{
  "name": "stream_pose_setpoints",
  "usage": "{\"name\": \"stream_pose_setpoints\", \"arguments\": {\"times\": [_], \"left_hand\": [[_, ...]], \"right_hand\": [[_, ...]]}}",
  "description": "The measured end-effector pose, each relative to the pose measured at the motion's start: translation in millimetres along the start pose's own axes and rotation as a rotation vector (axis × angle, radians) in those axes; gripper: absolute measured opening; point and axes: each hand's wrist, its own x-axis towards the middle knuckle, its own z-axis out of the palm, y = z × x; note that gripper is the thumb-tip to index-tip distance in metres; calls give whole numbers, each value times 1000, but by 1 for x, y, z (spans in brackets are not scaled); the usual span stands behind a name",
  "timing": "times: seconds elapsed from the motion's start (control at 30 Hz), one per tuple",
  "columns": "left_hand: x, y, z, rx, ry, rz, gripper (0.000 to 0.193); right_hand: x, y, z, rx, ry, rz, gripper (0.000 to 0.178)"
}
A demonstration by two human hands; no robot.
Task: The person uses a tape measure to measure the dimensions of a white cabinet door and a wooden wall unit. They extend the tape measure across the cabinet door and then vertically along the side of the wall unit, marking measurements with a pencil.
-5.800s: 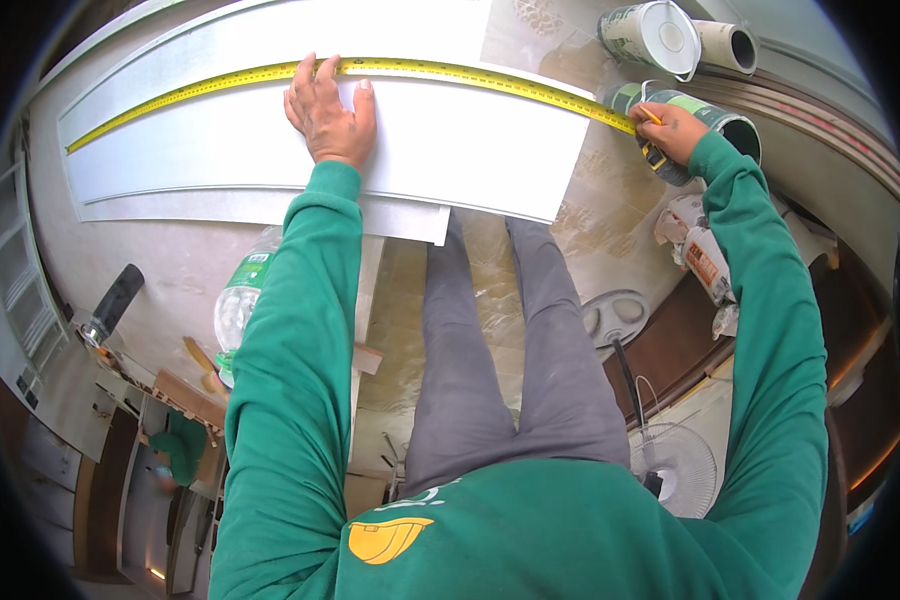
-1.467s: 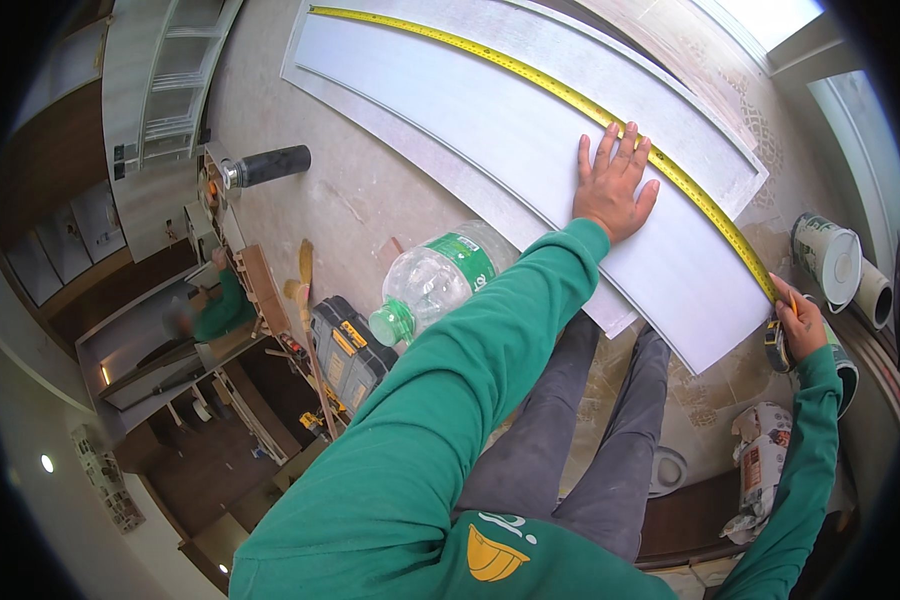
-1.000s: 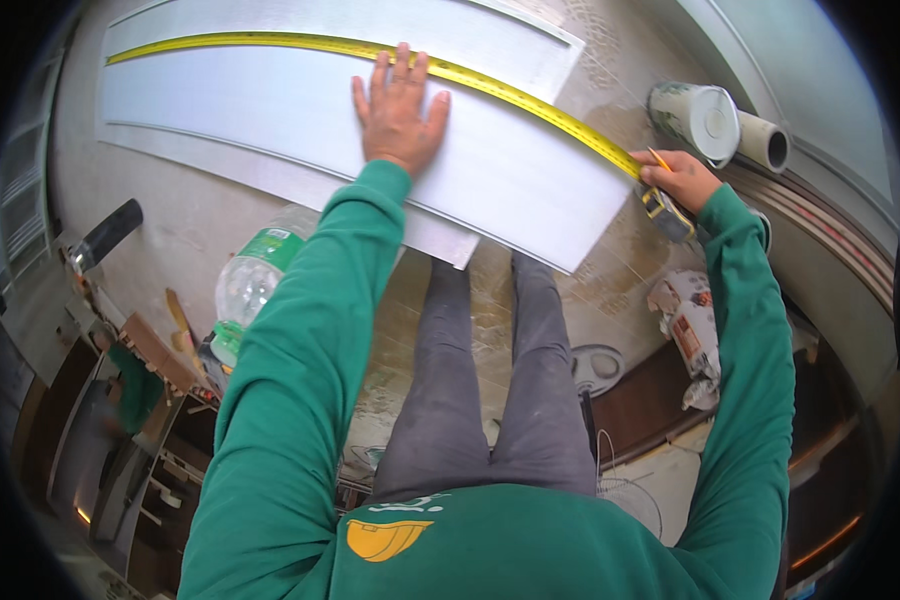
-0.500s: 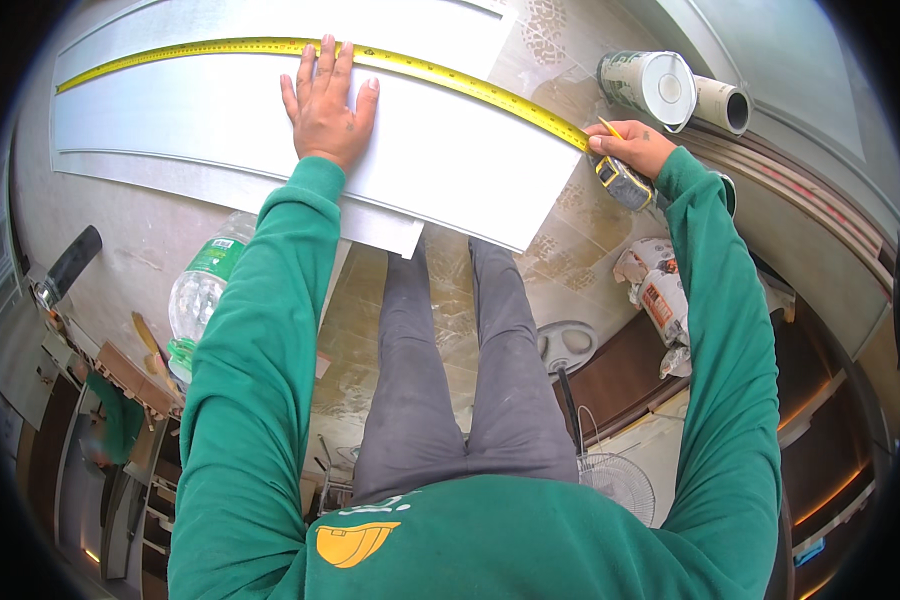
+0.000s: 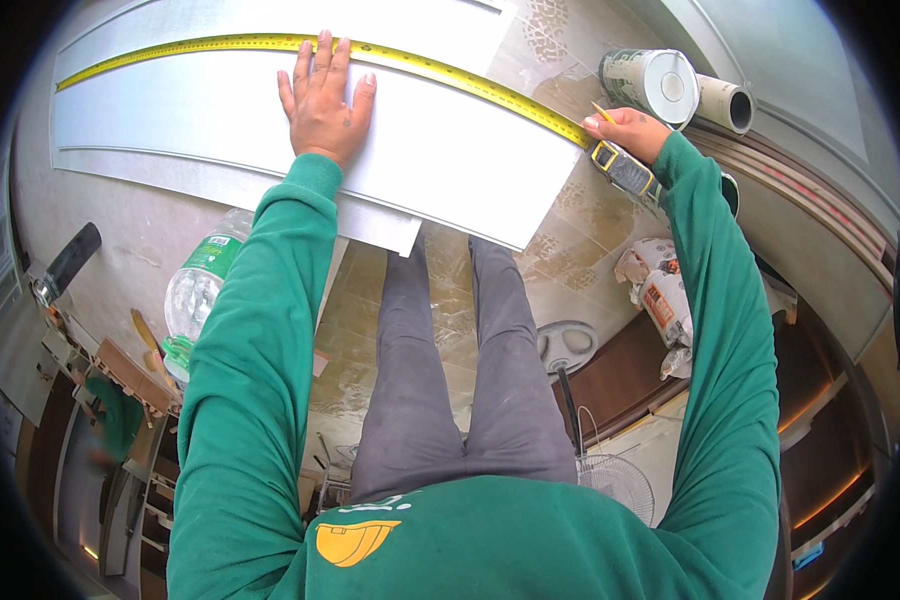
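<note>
Tape measure (image 5: 623, 167) in right hand (image 5: 630, 131), clear bottle (image 5: 194, 290), bucket (image 5: 655, 86), contents hidden

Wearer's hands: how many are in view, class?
2: the left hand on the white panel and yellow tape; the right hand by the tape's case, holding a pencil.

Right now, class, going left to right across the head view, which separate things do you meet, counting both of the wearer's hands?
Black cylinder → clear bottle with green label → left hand → right hand → open-ended tube.
</note>
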Motion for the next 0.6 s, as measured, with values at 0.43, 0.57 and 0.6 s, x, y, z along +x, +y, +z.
{"name": "stream_pose_setpoints", "arguments": {"times": [0.43,0.57,0.6], "left_hand": [[0,3,-1,-17,-6,-12,57],[0,3,-1,-21,-5,-12,57],[0,2,-1,-25,-6,-14,57]], "right_hand": [[3,7,-1,94,-10,-5,30],[1,4,0,87,19,28,30],[1,3,1,83,35,44,30]]}}
